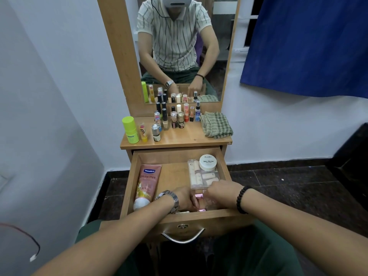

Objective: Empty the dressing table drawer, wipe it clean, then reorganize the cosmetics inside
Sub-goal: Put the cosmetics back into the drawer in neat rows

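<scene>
The drawer is pulled open and already part filled, so the reorganizing step is judged to be in hand. At its near front edge small pink-capped items are being set down between both hands. The left hand is curled over them; the right hand is bent down onto them, though whether they are pinched cannot be told. Just beyond the right hand lies a clear case with a white jar on it; left of the left hand lies a pink tube. Bare floor remains between. Bottles and a cloth wait farther off on the tabletop; the next move is judged to call for a lift clear of the drawer's front wall.
</scene>
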### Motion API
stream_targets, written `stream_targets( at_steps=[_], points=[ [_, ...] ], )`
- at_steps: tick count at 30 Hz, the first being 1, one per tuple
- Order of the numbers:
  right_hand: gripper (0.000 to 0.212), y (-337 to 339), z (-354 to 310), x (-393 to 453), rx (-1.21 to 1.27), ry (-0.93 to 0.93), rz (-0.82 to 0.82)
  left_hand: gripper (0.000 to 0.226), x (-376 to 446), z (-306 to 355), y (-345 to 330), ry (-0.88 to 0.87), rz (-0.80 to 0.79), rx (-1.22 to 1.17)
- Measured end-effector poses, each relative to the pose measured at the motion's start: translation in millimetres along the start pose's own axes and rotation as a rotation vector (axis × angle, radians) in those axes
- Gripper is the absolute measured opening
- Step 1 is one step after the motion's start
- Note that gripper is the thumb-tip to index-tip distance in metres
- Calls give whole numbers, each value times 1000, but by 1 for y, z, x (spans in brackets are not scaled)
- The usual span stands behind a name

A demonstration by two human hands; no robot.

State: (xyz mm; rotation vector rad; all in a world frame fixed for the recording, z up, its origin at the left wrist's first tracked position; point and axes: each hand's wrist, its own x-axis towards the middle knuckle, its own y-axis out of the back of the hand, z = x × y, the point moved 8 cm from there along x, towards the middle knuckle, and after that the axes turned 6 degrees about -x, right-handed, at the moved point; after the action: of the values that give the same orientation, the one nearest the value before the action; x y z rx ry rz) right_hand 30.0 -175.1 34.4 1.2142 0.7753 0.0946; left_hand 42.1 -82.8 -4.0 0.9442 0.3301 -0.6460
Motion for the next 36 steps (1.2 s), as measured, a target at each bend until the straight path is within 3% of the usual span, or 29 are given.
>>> stream_targets(
  at_steps=[7, 12, 19, 24, 28, 36],
  points=[
    [16, 3, 1, 2, 29, -3, -6, 16, -1, 3, 3, -14, -10, 13],
    [17, 19, 10, 1, 70, -38, 131, 14, -9, 15, 31, -18, 77, 108],
    [29, 41, 25, 12, 293, -171, 393, 12, -42, 72, 151, -252, 542, 345],
    [32, 44, 19, 22, 358, -183, 497, 9, -50, 97, 219, -363, 779, 454],
    [32, 43, 17, 26, 408, -184, 544, 17, -24, 100, 248, -409, 809, 528],
    [35, 41, 16, 28, 423, -165, 586, 31, 22, 97, 250, -273, 802, 685]
  ],
)
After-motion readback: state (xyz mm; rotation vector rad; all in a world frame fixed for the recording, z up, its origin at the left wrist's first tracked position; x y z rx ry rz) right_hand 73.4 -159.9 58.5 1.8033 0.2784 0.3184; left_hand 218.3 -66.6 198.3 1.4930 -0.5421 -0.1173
